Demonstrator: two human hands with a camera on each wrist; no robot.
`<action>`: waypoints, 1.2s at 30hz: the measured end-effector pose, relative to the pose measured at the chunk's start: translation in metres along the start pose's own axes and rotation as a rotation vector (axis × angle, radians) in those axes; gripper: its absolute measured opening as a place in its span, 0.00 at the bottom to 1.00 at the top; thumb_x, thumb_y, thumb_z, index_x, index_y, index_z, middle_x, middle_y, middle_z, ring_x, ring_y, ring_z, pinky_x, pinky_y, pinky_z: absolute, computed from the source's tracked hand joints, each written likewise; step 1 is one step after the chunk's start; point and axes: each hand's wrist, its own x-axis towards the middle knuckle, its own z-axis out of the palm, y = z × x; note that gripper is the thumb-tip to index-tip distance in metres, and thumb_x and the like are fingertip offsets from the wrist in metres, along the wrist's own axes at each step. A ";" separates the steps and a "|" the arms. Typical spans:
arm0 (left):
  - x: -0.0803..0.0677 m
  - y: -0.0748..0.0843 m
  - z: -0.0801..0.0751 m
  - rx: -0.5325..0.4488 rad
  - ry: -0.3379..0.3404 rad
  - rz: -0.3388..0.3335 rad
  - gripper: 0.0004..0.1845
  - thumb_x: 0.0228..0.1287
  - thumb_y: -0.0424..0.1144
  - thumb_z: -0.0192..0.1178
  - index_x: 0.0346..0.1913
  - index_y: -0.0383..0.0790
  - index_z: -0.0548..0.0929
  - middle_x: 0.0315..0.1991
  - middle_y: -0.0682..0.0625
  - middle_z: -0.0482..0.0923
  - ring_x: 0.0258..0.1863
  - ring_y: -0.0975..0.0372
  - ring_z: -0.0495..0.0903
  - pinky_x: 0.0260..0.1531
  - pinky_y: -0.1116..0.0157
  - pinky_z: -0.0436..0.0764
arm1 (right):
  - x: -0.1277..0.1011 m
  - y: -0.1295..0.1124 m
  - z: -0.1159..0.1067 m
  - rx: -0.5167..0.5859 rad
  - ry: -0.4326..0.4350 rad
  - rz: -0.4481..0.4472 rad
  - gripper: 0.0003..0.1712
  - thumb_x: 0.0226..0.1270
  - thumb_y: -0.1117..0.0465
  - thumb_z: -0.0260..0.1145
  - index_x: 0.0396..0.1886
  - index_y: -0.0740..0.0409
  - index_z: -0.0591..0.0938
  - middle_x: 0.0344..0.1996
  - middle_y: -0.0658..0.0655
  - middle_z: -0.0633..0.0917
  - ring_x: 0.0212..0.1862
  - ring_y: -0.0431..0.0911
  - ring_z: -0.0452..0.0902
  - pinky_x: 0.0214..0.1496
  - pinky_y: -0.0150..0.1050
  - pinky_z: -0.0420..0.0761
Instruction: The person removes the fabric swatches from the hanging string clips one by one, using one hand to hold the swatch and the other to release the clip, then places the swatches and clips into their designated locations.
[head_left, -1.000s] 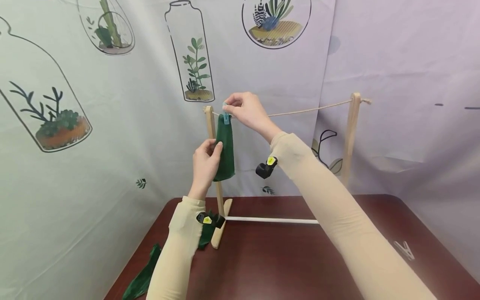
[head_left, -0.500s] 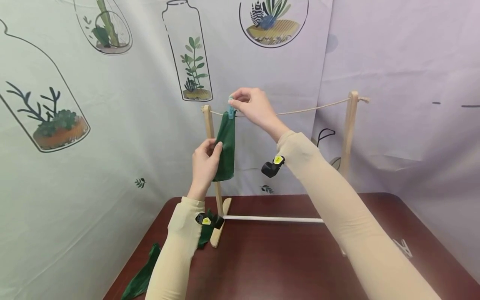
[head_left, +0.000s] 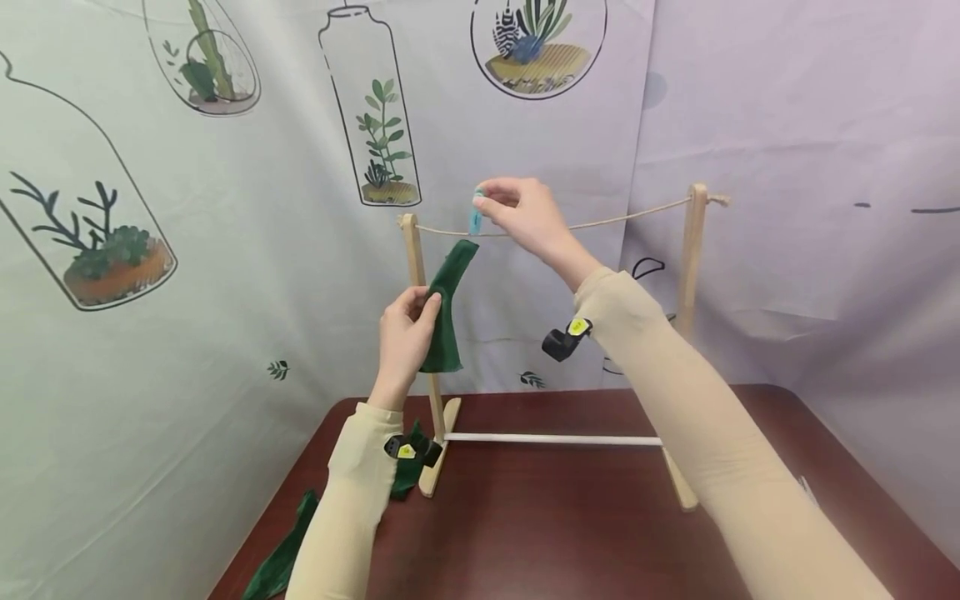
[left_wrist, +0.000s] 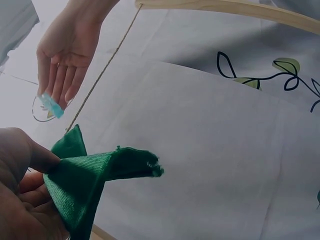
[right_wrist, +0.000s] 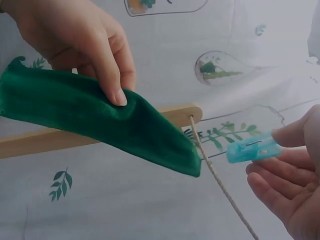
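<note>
**Sock off the line, peg loose in fingertips**

While my left hand (head_left: 405, 333) pinches the green sock (head_left: 447, 308) just below the string (head_left: 615, 222), my right hand (head_left: 525, 218) fingertip-pinches the blue peg (head_left: 476, 212); shallow grip, I judge either could drop.

Readable text: none in any of the three views.
Backdrop cloth (head_left: 225, 275): printed drawings only, of plants in jars and small leaf sprigs; no words or numbers.
Yellow tags on the wrist cameras (head_left: 576, 327): a dark mark shows on each, too small to read.
Blue clothespin (right_wrist: 252, 148): plain plastic with a metal spring, no brand or lettering to be seen.
Green cloth (right_wrist: 100, 120): plain knit, no label showing.
Wooden rack (head_left: 411, 250): bare wood, no stamp or number visible.
Tabletop (head_left: 570, 533): bare dark wood, no sticker or sign.
</note>
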 end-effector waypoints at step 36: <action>-0.029 -0.034 -0.031 0.317 -0.288 0.014 0.16 0.77 0.45 0.56 0.48 0.37 0.87 0.30 0.48 0.82 0.23 0.57 0.72 0.28 0.60 0.71 | -0.106 0.063 -0.053 0.037 -0.053 0.124 0.28 0.74 0.46 0.64 0.66 0.58 0.79 0.56 0.59 0.85 0.55 0.54 0.82 0.64 0.52 0.74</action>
